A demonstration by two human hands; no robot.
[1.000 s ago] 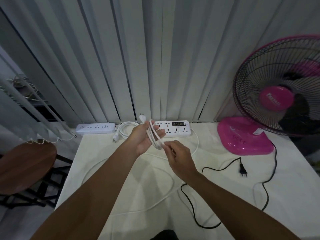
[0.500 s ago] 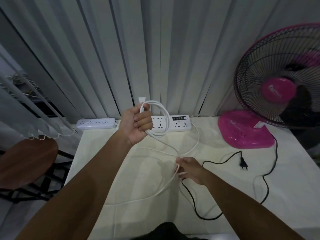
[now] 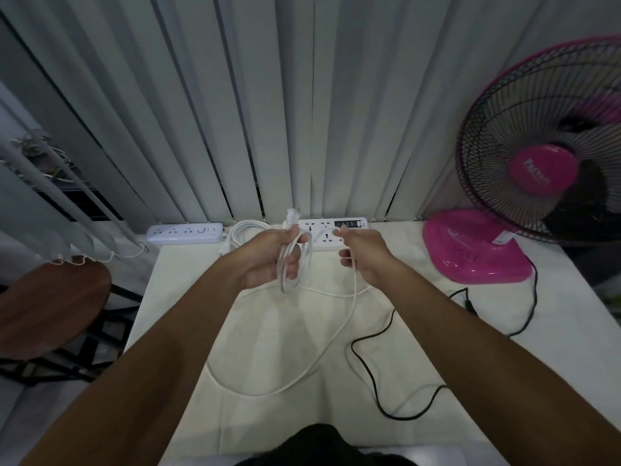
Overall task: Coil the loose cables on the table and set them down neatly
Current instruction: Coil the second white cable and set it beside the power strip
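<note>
- The back of the scene is closed off by pale grey vertical blinds (image 3: 302, 112), which are hung down to table level.
- A cream-white table (image 3: 268, 348) is set against them.
- A round brown wooden stool (image 3: 50, 307) on a dark frame is seen at the left.
- A pink table fan (image 3: 544, 169) is stood on the table at the right.
- The room is dimly lit.

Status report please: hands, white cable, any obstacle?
Left hand grips white cable loops. Right hand holds its loose run. Black cable lies beside the slack.
</note>
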